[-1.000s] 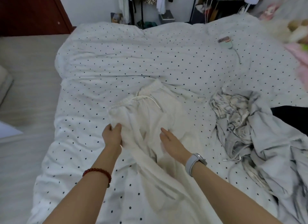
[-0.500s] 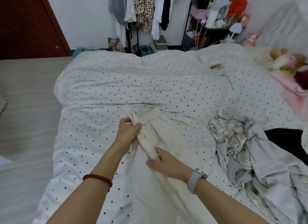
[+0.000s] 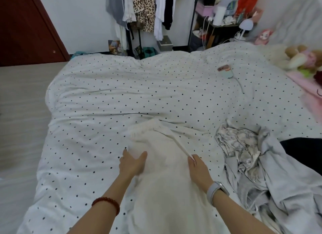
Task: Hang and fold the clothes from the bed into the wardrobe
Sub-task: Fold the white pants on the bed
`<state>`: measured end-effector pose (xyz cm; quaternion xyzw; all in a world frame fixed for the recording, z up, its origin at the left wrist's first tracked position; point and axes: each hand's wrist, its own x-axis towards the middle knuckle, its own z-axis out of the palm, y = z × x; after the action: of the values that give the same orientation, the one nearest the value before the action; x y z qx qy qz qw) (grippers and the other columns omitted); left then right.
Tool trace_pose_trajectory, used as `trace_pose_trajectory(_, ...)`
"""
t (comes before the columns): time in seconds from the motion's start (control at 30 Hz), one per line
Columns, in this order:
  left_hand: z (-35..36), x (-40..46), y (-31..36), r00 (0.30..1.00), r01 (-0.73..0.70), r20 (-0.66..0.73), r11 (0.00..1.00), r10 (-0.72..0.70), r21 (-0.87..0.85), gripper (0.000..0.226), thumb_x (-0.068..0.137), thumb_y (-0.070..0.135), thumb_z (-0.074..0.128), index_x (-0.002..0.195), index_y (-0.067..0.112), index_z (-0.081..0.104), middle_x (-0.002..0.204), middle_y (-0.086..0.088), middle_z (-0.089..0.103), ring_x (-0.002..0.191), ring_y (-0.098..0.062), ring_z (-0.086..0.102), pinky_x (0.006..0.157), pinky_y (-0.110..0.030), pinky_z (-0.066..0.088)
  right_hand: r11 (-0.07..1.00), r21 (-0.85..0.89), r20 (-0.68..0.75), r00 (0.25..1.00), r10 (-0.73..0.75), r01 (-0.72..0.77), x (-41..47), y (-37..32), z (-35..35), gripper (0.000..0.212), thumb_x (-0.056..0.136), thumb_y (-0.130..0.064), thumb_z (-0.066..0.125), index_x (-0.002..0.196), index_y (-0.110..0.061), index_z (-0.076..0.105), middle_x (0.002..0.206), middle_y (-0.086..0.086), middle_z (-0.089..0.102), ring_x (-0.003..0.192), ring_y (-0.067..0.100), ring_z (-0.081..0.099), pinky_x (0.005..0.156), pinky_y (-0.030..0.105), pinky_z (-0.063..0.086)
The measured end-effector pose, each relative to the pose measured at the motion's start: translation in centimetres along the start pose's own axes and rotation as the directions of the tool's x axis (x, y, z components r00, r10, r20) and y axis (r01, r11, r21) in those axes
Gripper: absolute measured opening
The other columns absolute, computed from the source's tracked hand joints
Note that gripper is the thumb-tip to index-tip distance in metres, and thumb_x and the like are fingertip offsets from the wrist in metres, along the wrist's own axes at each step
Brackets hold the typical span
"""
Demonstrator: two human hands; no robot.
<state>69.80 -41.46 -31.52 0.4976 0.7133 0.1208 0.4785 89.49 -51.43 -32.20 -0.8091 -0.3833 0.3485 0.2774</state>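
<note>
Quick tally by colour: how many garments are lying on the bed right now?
Cream: 1, the drawstring trousers under both hands.
Grey: 1, the crumpled garment.
Black: 1, the garment at the right edge, partly hidden.
Total: 3

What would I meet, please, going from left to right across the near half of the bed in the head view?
Left hand, flat on the cream trousers → right hand, pinching the trousers' drawstring → crumpled grey garment → black garment at the right edge.
</note>
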Motion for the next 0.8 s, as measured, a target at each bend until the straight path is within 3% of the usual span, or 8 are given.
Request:
trace_pose_trajectory(0.13, 1.5, 1.9, 0.8, 0.997, 0.021, -0.067, 0.981, -0.034, -0.192, 0.073, 0.086, 0.042, 0.06, 0.142, 0.006, 0.03, 0.138, -0.014, 0.046, 0.122, -0.036, 0.046, 0.102, -0.043, 0.04, 0.998, -0.022, -0.016, 0.999, -0.052, 0.052, 0.9, 0.7, 0.6, 0.023, 0.1, -0.024, 0.034, 0.08, -0.016, 0.041, 0.063, -0.003, 0.043, 0.056, 0.011, 0.04, 0.054, 0.024, 0.031)
trace_pose_trajectory(0.23, 1.5, 2.6, 2.9, 0.963, -0.157, -0.24, 0.981, 0.126, -0.116, 0.035, 0.096, 0.025, 0.047, 0.119, -0.001, 0.048, 0.115, -0.016, 0.057, 0.108, -0.035, 0.052, 0.087, -0.039, 0.043, 0.996, -0.068, -0.059, 0.996, -0.069, 0.065, 1.3, 1.0, 0.4, 0.025, 0.1, -0.028, 0.035, 0.077, -0.021, 0.042, 0.063, -0.002, 0.045, 0.059, 0.017, 0.044, 0.057, 0.03, 0.032)
trace_pose_trajectory(0.33, 0.0, 3.7, 3.7, 0.919, -0.247, -0.301, 0.967, 0.253, 0.06, 0.023, 0.099, 0.024, 0.041, 0.11, 0.004, 0.043, 0.094, -0.014, 0.055, 0.092, -0.033, 0.054, 0.069, -0.035, 0.037, 0.983, -0.158, -0.094, 0.99, -0.104, 0.088, 1.5, 0.2, 0.3, 0.028, 0.1, -0.034, 0.033, 0.106, -0.016, 0.054, 0.08, 0.006, 0.062, 0.076, 0.028, 0.056, 0.065, 0.033, 0.039)
trace_pose_trajectory(0.47, -0.3, 4.9, 2.4, 0.956, -0.097, -0.233, 0.94, 0.179, 0.327, 0.055, 0.099, 0.03, 0.039, 0.147, 0.017, 0.016, 0.146, -0.014, 0.03, 0.128, -0.035, 0.035, 0.098, -0.048, 0.034, 0.98, -0.197, -0.027, 0.999, -0.031, 0.025, 2.6, -0.6, 1.1, 0.042, 0.1, -0.025, 0.034, 0.142, -0.021, 0.03, 0.119, 0.008, 0.054, 0.099, 0.026, 0.055, 0.075, 0.031, 0.04)
trace_pose_trajectory(0.53, 0.9, 3.4, 1.3, 0.913, -0.166, -0.241, 0.84, 0.328, 0.516, 0.062, 0.098, 0.032, 0.038, 0.15, 0.019, 0.007, 0.155, -0.011, 0.013, 0.14, -0.034, 0.017, 0.11, -0.053, 0.018, 0.913, -0.392, -0.116, 0.979, -0.168, 0.111, 2.0, -0.4, 1.7, 0.051, 0.097, -0.013, 0.037, 0.146, -0.019, 0.022, 0.132, 0.01, 0.042, 0.112, 0.027, 0.049, 0.09, 0.038, 0.038)
trace_pose_trajectory(0.6, 2.3, 1.3, -0.3, 0.784, -0.362, -0.192, 0.686, 0.59, 0.63, 0.055, 0.097, 0.03, 0.039, 0.148, 0.019, 0.021, 0.155, -0.012, 0.02, 0.142, -0.034, 0.014, 0.111, -0.055, 0.009, 0.756, -0.59, -0.163, 0.874, -0.457, 0.285, 0.5, 0.2, 2.8, 0.054, 0.088, -0.006, 0.037, 0.141, -0.015, 0.032, 0.132, 0.013, 0.048, 0.121, 0.028, 0.045, 0.102, 0.046, 0.029)
trace_pose_trajectory(0.67, 4.1, -0.4, -2.4, 0.68, -0.494, -0.061, 0.518, 0.73, 0.698, 0.051, 0.094, 0.031, 0.036, 0.143, 0.019, 0.034, 0.151, -0.013, 0.031, 0.14, -0.035, 0.019, 0.111, -0.055, 0.008, 0.581, -0.667, 0.007, 0.784, -0.62, 0.466, -1.1, 1.3, 4.1, 0.049, 0.085, -0.012, 0.034, 0.133, -0.014, 0.04, 0.133, 0.015, 0.051, 0.127, 0.029, 0.041, 0.106, 0.053, 0.022)
trace_pose_trajectory(0.8, 7.1, -2.6, -8.2, 0.707, -0.529, 0.124, 0.403, 0.697, 0.747, 0.051, 0.095, 0.037, 0.026, 0.142, 0.021, 0.039, 0.152, -0.011, 0.027, 0.141, -0.033, 0.014, 0.11, -0.056, 0.012, 0.532, -0.699, 0.2, 0.845, -0.495, 0.477, -2.6, 5.3, 5.6, 0.048, 0.099, -0.035, 0.013, 0.139, -0.021, 0.036, 0.145, 0.014, 0.04, 0.135, 0.033, 0.031, 0.106, 0.055, 0.02)
